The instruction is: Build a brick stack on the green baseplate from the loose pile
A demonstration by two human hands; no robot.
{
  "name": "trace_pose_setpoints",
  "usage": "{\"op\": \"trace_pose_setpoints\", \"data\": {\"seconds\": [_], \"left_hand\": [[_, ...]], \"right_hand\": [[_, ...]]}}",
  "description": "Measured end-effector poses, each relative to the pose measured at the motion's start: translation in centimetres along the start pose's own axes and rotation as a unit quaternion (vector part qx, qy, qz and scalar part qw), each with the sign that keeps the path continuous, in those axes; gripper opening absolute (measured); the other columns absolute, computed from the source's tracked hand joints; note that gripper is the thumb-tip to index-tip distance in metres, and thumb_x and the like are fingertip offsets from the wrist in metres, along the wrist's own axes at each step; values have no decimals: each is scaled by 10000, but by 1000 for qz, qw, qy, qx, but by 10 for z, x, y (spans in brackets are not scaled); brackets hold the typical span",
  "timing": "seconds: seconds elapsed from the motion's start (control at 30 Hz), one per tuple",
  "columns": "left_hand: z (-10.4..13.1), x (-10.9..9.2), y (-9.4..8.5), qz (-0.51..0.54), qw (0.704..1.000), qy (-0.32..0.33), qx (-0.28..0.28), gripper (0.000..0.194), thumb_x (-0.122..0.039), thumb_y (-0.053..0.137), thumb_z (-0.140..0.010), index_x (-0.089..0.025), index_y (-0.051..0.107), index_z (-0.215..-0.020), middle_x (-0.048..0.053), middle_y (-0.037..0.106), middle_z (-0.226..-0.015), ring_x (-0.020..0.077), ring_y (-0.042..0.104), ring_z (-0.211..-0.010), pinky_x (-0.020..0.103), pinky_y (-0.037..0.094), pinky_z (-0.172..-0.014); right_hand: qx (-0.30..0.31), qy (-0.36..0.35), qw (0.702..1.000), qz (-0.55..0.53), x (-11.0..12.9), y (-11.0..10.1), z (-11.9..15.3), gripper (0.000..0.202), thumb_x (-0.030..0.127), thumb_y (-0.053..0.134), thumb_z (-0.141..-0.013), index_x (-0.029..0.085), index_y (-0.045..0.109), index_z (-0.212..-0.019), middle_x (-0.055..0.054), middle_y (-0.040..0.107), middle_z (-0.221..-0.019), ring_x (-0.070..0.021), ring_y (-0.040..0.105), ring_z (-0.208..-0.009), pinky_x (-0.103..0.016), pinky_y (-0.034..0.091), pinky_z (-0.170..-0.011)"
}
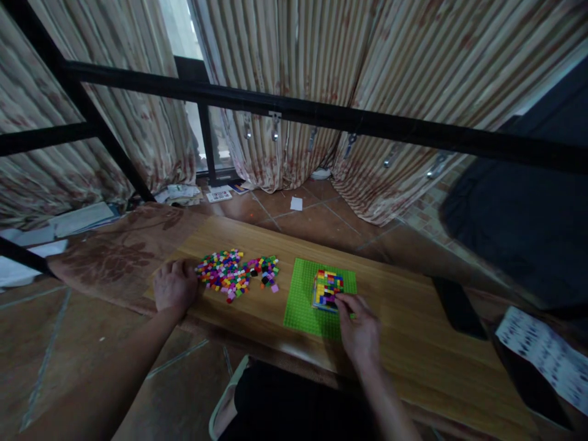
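Observation:
Toward the left end of the wooden table, my left hand (174, 285) rests with its fingers curled in, right against a pile of small colourful toy bricks (223, 272). Nothing shows in that hand. A green studded baseplate (301, 306) lies right of the pile. On it stands a low block built of multicoloured bricks (328, 285), with yellow, red, blue and dark pieces on top. My right hand (361, 327) reaches over the plate's right side, thumb and fingertips pinched together at the block's lower right corner. Whatever is between those fingertips is too small to make out.
The narrow wooden table (395, 343) has a dark phone-like slab (459, 306) on its right part. A printed sheet (546, 355) lies at the far right. A black metal rail (312, 110) with hanging clips crosses in front of striped curtains (298, 49). Papers (179, 195) lie beyond.

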State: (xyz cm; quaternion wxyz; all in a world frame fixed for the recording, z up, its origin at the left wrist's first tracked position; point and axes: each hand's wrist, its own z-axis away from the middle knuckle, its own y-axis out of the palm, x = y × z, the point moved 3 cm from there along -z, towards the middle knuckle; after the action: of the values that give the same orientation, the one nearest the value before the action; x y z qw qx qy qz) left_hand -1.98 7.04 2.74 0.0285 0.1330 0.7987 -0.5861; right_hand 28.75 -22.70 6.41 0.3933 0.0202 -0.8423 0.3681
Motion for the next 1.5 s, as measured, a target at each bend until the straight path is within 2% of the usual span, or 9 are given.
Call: {"op": "trace_pose_setpoints", "data": {"seconds": [0.13,0.43,0.67,1.17,1.5], "left_hand": [[0,-1,0,6,1000,-4,-1,403,-327,403,-878,-114,597,-1160,177,580,-1218,323,520,-1117,443,411,-954],[1,1,2,4,1000,-4,-10,420,-352,381,-877,-125,594,-1160,161,583,-1209,326,509,-1123,433,401,-961],[1,0,1,16,1000,-5,-15,410,-352,373,-870,-142,595,-1144,152,582,-1195,318,504,-1126,429,389,-967],[2,0,2,32,999,-18,-5,394,-347,385,-872,-148,590,-1143,149,570,-1218,315,495,-1144,434,387,-975],[3,-2,0,35,999,-7,-7,388,-331,391,-873,-142,585,-1150,153,573,-1205,318,485,-1149,443,369,-990]], "right_hand": [[11,-25,999,19,-1,6,-1,254,339,484,-912,208,701,-908,-59,684,-919,-176,637,-837,-306,502,-767],[-42,-30,996,77,-1,9,6,245,365,527,-898,203,707,-934,-60,715,-917,-197,637,-854,-332,493,-793],[-63,-2,996,62,-2,9,11,287,399,516,-893,195,711,-945,-78,727,-925,-199,657,-804,-321,501,-724],[-93,56,994,10,-4,10,11,327,448,556,-854,177,721,-931,-98,736,-908,-210,670,-778,-336,516,-741],[-101,80,991,34,0,12,8,301,412,566,-844,169,723,-927,-98,738,-887,-210,666,-735,-323,504,-700]]}}
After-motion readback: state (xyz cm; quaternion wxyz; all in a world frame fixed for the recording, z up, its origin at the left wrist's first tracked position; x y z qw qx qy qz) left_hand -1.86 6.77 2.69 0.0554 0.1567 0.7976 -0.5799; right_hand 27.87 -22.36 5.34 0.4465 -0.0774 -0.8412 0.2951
